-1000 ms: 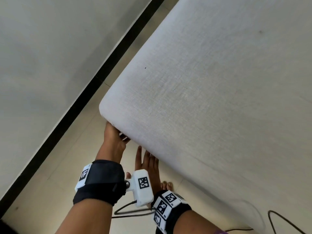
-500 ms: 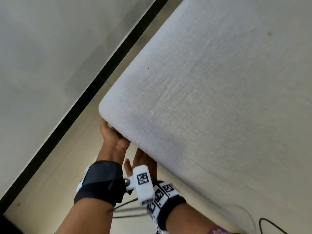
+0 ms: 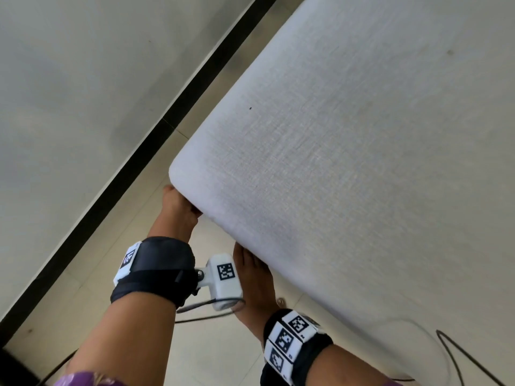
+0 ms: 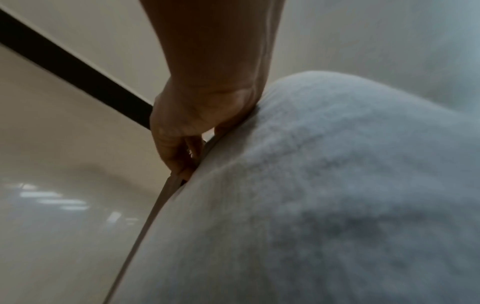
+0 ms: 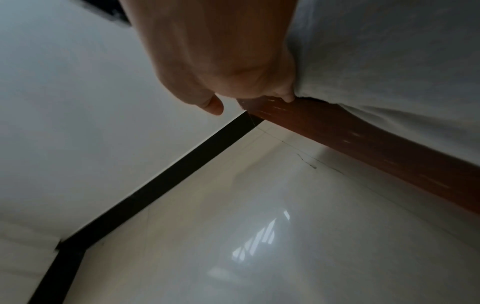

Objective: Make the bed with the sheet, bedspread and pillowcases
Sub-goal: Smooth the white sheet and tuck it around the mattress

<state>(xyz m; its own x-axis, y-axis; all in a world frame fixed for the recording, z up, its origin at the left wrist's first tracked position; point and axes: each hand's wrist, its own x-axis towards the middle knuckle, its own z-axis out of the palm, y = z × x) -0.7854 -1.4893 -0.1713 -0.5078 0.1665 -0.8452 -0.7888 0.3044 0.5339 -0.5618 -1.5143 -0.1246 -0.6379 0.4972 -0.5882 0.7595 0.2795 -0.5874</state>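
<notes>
Where the sheet-covered mattress (image 3: pixel 362 162) rounds its corner at seven o'clock, the left hand (image 3: pixel 175 210) pinches the sheet hem (image 4: pixel 166 191) with curled fingers. At five o'clock, the right hand (image 3: pixel 255 277) tucks fingers between mattress and wooden bed frame (image 5: pixel 363 142). Bare tiled floor (image 3: pixel 97 274) runs to the black skirting (image 3: pixel 133 160).

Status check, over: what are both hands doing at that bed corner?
Left hand pinching white sheet hem at corner. Right hand tucking under the side edge. Nothing blocking.
</notes>
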